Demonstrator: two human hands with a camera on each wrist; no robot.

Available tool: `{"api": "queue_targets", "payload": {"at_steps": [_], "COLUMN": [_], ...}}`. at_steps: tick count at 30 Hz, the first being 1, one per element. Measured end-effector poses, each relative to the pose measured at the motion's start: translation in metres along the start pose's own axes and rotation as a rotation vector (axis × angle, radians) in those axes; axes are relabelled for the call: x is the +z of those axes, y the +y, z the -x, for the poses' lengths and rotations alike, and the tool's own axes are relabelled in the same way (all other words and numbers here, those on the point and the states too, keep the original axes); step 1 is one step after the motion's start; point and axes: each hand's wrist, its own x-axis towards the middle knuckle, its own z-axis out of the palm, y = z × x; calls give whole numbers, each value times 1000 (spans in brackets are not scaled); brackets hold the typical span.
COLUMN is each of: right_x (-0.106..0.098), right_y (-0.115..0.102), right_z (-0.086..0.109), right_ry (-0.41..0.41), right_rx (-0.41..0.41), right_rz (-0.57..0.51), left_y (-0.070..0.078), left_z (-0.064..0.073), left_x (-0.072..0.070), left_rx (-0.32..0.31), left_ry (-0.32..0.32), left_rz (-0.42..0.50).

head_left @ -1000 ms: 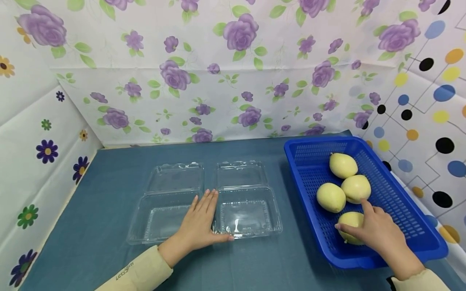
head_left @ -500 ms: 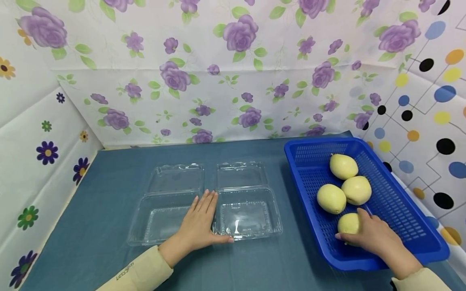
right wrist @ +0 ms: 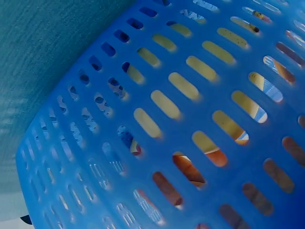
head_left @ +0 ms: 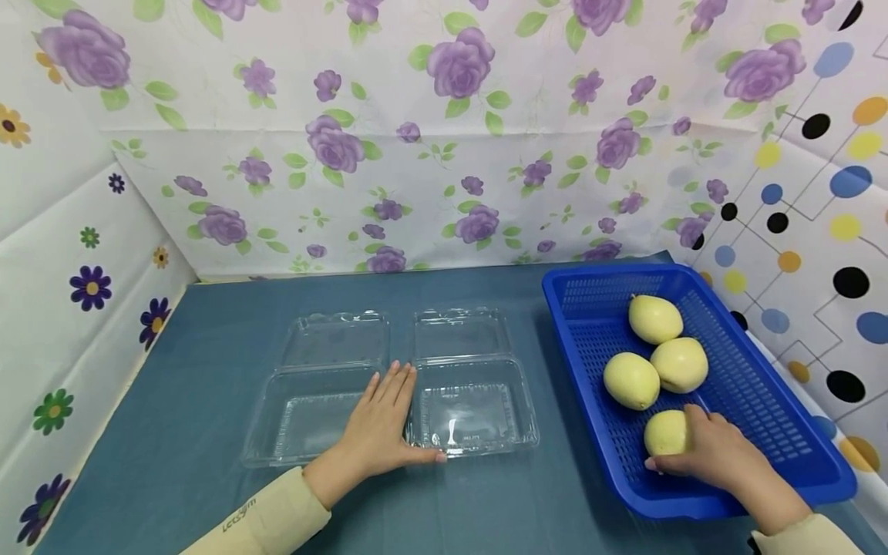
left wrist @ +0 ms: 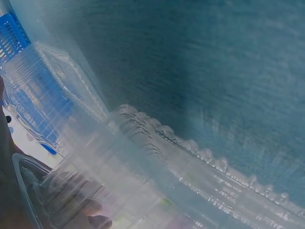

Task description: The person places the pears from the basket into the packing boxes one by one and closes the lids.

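Note:
My right hand (head_left: 721, 456) grips a pale yellow pear (head_left: 666, 433) in the blue basket (head_left: 683, 509), thumb at its near side and fingers over its right side. Several pears lie in this basket, including a left one (head_left: 631, 381) and a right one (head_left: 679, 364). My left hand (head_left: 378, 428) lies with straight fingers across the inner edges of two clear plastic clamshell boxes, the left box (head_left: 315, 420) and the right box (head_left: 468, 408). Both lids are folded back. In the right wrist view, the slotted basket wall (right wrist: 143, 95) hides most of the hand and pear.
Blue-green cloth (head_left: 166, 432) covers the table. Behind it hangs a flowered sheet (head_left: 444, 193), with patterned sheets at both sides. The basket's raised walls surround the pears, and the right box stands left of it.
My right hand has closed its fingers round the nearest pear, which has shifted slightly toward me. My left hand and both boxes have stayed in place.

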Motion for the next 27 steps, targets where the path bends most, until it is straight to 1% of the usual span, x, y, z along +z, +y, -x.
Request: {"api": "queue_targets", "payload": {"at_steps": [8,16,20,27], "right_x": [1,2,0,-13], "right_y": [-3,-2,-5,-15], "right_z": [0,0,3,11], "right_ry": [27,30,65,118], "right_rx": [15,42,44,13], "right_rz": [15,37,42,57], "left_y": [1,3,3,4], "left_z": [-1,-1,-1,-1], "left_x": [0,-1,-2,-1], "left_rx": [1,2,0,-5], "left_ry": [-7,-8,-14,-10], "left_rz": [5,0,-8,-10]}}
